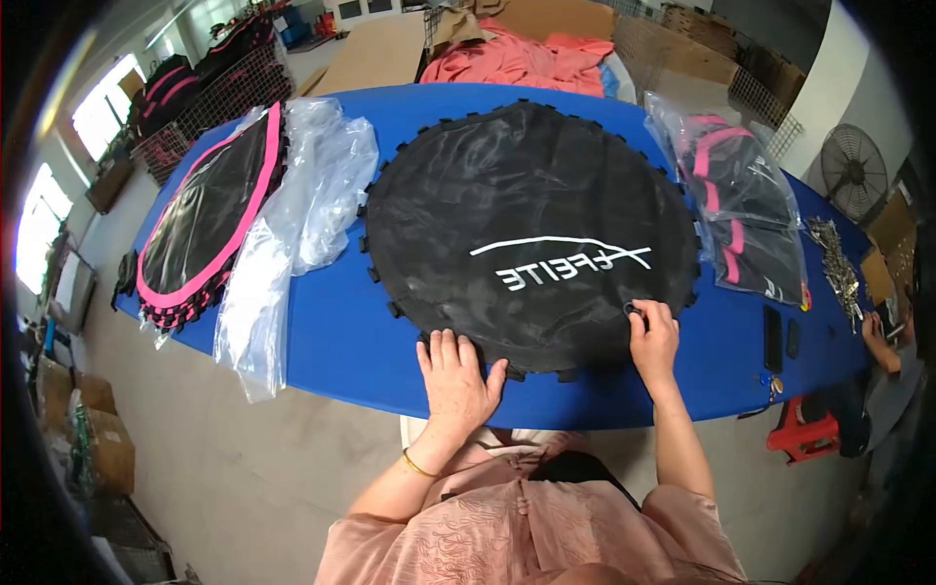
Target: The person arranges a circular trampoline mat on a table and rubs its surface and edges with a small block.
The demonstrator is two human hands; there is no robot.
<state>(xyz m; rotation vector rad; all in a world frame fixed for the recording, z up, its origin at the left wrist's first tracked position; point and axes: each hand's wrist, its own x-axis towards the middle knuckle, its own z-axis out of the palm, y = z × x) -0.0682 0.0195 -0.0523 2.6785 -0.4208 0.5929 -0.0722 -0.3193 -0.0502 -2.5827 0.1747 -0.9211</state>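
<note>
A round black trampoline mat (526, 185) with short tabs around its rim lies flat on the blue table in front of me. White lettering and a thin white line are printed on it, upside down from my side. My left hand (456, 378) rests flat on the mat's near edge, fingers stretched out. Over the mat's near right part, my right hand (653, 341) is closed in a pinch. A small dark ring-like piece (632, 308) shows at its fingertips, too small to name.
Pink-edged black mats (210, 214) and clear plastic bags (327, 185) lie left on the table (341, 361). Bagged pink-and-black pieces (746, 195), a dark phone (772, 339) and a metal pile (834, 263) lie right. Another person's hand (882, 346) and a red stool (804, 429) are far right.
</note>
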